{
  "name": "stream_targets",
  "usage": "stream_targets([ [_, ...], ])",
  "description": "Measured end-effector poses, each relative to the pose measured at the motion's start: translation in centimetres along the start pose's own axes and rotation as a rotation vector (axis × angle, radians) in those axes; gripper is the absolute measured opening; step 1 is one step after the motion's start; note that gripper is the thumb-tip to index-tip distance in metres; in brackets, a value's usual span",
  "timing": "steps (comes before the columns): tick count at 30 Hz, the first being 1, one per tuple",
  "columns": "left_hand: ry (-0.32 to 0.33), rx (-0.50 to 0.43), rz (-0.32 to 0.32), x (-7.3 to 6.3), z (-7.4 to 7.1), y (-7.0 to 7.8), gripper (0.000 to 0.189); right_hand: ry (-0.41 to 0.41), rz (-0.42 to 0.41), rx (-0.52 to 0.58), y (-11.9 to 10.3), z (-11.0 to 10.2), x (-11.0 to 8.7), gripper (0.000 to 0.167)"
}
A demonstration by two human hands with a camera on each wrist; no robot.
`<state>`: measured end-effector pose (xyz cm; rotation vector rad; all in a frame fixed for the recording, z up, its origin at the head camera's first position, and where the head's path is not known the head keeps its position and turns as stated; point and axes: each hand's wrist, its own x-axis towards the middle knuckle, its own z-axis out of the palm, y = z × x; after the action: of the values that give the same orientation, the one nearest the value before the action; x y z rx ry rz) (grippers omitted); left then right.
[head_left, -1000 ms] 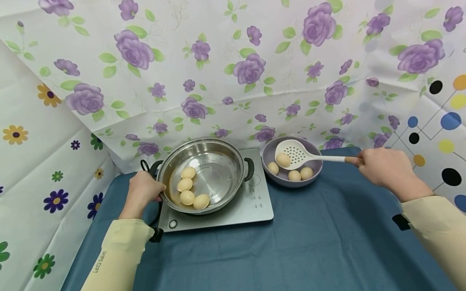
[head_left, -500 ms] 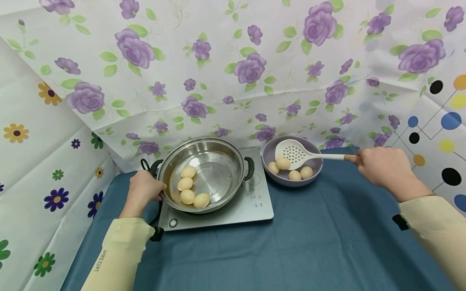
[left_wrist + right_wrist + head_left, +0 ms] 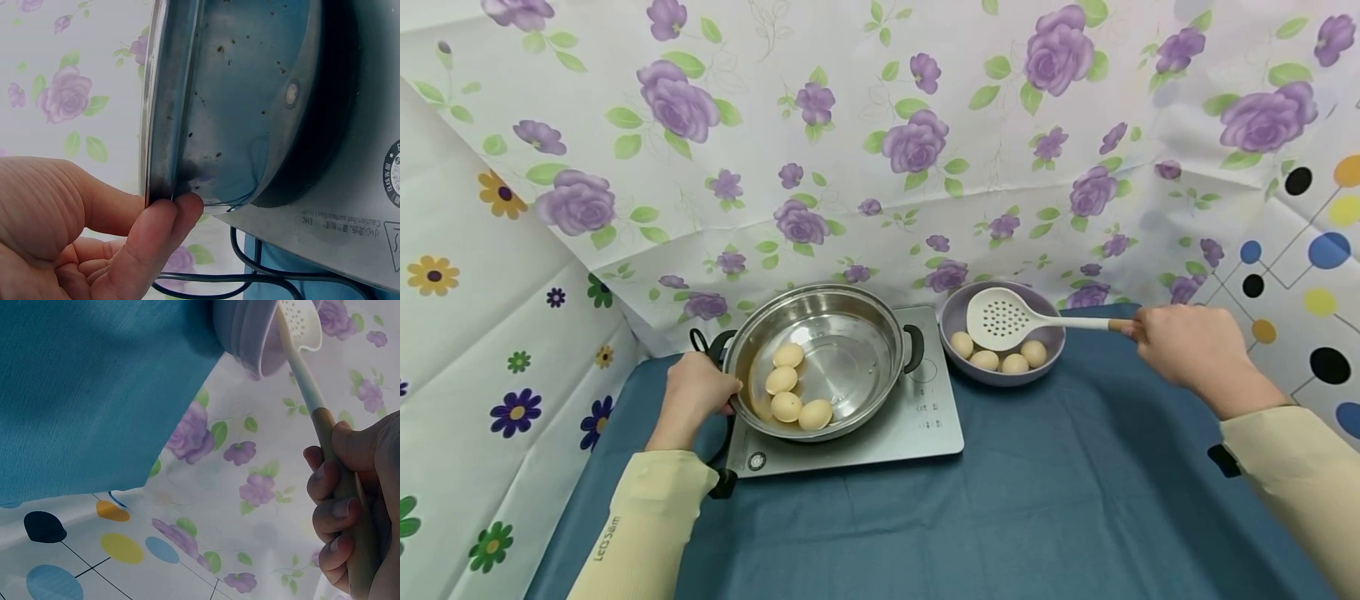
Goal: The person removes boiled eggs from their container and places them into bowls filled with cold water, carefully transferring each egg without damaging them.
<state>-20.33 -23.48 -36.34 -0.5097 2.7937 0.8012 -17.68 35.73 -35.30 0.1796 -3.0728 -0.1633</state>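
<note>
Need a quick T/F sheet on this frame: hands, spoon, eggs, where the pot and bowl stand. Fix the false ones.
1. The pot stands on the cooktop with four eggs showing in it. True.
2. The right hand grips the slotted spoon by its handle. True.
3. The slotted spoon carries an egg. False: its head is bare, held over the purple bowl.
4. The left hand pinches the pot at its rim. True.
5. The purple bowl stands on the cooktop. False: it stands on the blue cloth, to the right of the cooktop.
6. Every egg is in the pot. False: four other eggs show in the purple bowl.
</note>
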Motion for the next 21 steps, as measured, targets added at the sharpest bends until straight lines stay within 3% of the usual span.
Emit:
stream_targets([
  [21, -0.002, -0.006, 0.006, -0.13, -0.11, 0.04, 0.021, -0.005, 0.026, 0.005, 0.0, -0.11, 0.06, 0.028],
])
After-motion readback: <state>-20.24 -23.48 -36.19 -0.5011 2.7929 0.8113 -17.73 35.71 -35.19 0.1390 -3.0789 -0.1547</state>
